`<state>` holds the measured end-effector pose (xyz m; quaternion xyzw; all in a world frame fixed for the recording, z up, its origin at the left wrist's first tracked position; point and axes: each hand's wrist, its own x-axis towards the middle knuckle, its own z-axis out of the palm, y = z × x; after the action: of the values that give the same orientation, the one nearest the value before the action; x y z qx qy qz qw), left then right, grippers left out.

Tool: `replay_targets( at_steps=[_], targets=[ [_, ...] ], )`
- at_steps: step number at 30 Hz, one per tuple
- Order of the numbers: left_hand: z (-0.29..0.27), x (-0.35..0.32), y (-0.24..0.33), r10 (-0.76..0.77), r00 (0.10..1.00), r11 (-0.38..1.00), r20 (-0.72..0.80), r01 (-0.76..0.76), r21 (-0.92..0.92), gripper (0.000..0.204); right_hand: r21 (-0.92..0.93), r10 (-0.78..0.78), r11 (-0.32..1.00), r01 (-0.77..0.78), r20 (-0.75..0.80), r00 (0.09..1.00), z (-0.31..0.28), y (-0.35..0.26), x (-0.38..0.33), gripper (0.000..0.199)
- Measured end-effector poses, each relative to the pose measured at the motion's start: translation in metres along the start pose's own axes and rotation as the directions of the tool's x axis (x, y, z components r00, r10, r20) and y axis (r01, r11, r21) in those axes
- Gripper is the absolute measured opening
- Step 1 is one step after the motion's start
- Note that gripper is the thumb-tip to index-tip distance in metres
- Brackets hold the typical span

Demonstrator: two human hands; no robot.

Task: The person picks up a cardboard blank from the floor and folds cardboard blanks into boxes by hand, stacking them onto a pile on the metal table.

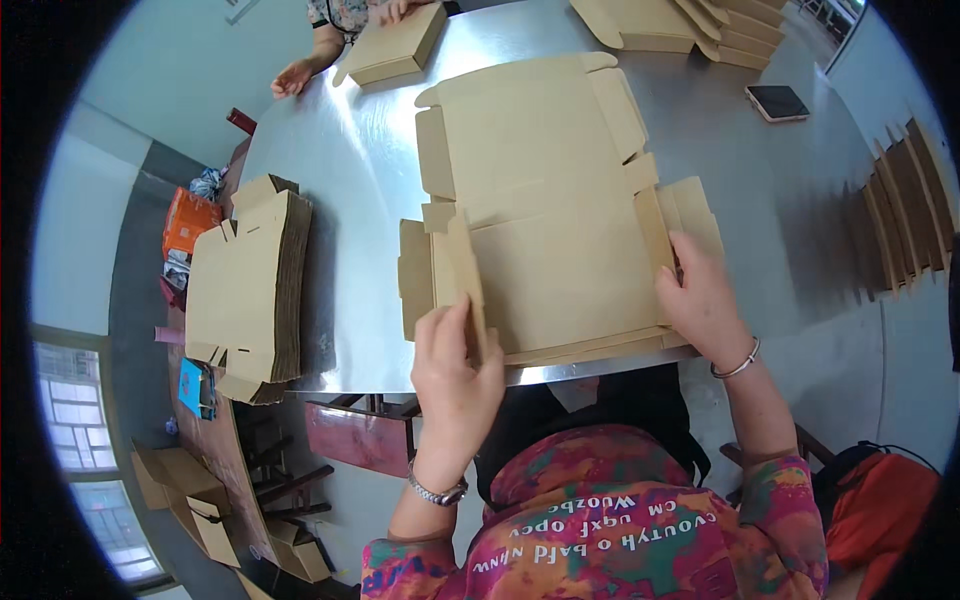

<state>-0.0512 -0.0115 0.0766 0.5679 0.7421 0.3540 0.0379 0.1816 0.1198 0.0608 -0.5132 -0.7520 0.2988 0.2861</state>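
A partly folded brown cardboard box point(560, 265) lies in front of me on the metal table point(360, 300), its long lid panel stretched away toward the far side. Its left side panel stands up, and my left hand point(455, 365) grips that panel's near end between thumb and fingers. At the right side wall my right hand point(700, 300) pinches the upright panel, thumb on the inside. The fingertips behind that panel are partly hidden. Small tabs stick out along both edges of the lid.
A stack of flat cardboard blanks point(245, 290) stands at the table's left edge. Folded boxes point(720, 30) are piled at the far right, near a phone point(777, 103). Across the table, another person's hand point(292, 78) rests beside a closed box point(395, 48). More cardboard point(910, 200) leans at right.
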Motion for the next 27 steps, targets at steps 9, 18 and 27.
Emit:
replay_targets(
  at_steps=[9, 18, 27],
  targets=[
    [0.006, 0.013, -0.005, 0.049, 0.997, 0.999, 0.058, -0.049, 0.006, 0.034, -0.210, -0.045, 0.977, 0.043, -0.002, 0.999, 0.004, 0.002, 0.000, 0.016],
    [0.010, 0.055, -0.031, -0.232, 0.935, 0.963, 0.267, 0.260, -0.073, 0.020, -0.017, -0.074, 0.997, 0.076, 0.079, 0.994, -0.006, -0.015, 0.012, 0.021],
    [-0.019, 0.015, -0.003, -0.117, 0.992, 0.992, 0.037, 0.118, -0.037, 0.007, -0.043, -0.167, 0.986, 0.163, -0.098, 0.981, -0.024, -0.041, -0.011, 0.015]
  ],
)
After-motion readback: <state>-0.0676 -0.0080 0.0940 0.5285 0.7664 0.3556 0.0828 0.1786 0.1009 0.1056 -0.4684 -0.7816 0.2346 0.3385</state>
